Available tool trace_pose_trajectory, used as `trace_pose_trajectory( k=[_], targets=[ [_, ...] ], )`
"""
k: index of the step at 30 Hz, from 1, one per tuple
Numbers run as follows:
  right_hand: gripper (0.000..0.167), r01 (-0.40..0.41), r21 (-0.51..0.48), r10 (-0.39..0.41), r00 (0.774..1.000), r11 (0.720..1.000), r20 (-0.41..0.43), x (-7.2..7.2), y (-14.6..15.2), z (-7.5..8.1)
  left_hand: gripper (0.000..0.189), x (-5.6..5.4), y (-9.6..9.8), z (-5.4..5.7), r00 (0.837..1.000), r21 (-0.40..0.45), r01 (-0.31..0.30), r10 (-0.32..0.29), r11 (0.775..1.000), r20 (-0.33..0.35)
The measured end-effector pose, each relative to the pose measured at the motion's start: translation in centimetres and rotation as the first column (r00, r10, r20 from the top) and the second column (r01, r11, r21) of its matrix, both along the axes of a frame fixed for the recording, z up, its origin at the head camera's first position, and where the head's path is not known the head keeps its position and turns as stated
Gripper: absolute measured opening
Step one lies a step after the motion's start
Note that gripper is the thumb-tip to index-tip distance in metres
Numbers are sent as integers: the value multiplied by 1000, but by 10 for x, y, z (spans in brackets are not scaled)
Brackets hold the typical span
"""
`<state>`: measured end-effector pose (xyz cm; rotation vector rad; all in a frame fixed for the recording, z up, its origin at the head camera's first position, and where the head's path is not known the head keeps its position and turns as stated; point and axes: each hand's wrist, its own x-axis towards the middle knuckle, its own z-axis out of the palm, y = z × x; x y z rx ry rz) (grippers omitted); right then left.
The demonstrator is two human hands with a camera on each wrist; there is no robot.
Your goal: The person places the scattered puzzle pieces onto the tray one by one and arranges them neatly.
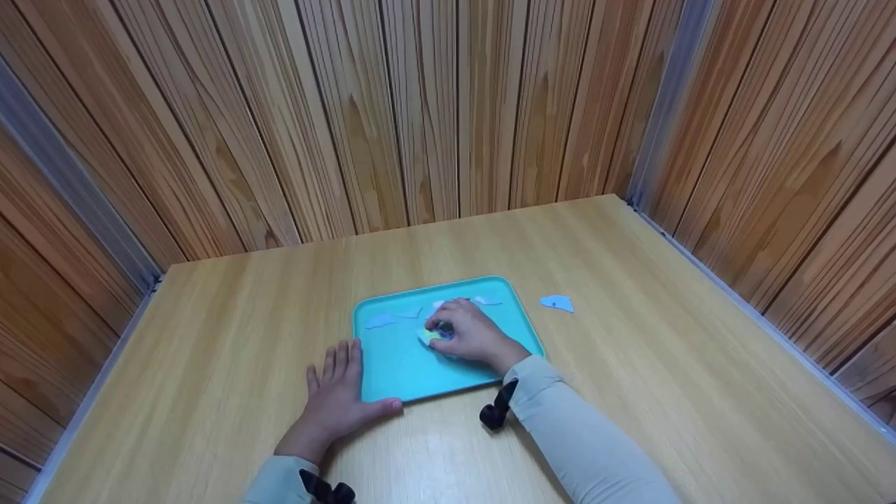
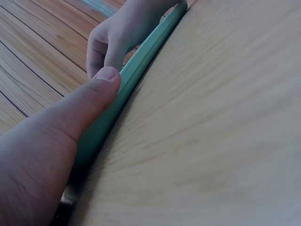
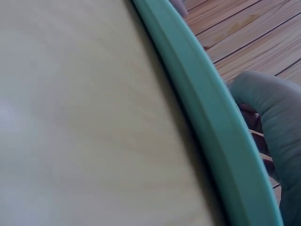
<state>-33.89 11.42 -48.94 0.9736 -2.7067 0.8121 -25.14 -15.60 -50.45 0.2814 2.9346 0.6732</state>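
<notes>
A turquoise tray (image 1: 399, 371) lies on the table, with several pale blue paper scraps (image 1: 381, 321) along its far side. Over the tray's middle, my right hand (image 1: 472, 334) pinches a small whitish paper piece with yellow-green and dark markings (image 1: 428, 337) between thumb and curled fingers; the hand covers much of it. My left hand (image 1: 339, 395) has its fingers spread beside the tray's left edge. The left thumb (image 2: 101, 84) touches the tray's front rim in the left wrist view. In the right wrist view, the raised rim (image 3: 211, 108) hides the right fingertips.
Right of the tray, another blue paper scrap (image 1: 558, 303) with a small dark mark lies on the wooden table (image 1: 672, 364). Wood-plank walls (image 1: 420, 112) enclose the table at the back and sides, with grey metal strips at the corners.
</notes>
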Motion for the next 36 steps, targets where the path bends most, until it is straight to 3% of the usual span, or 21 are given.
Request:
trace_pose_trajectory(
  k=[16,36],
  targets=[
    [25,-5,54,2,998,999,65,6,-35,-2,138,3,0,1,999,26,-12,11,1000,32],
    [24,-10,55,7,998,998,63,7,-55,-5,139,-1,-1,-2,1000,30,-7,6,1000,24]
  ],
)
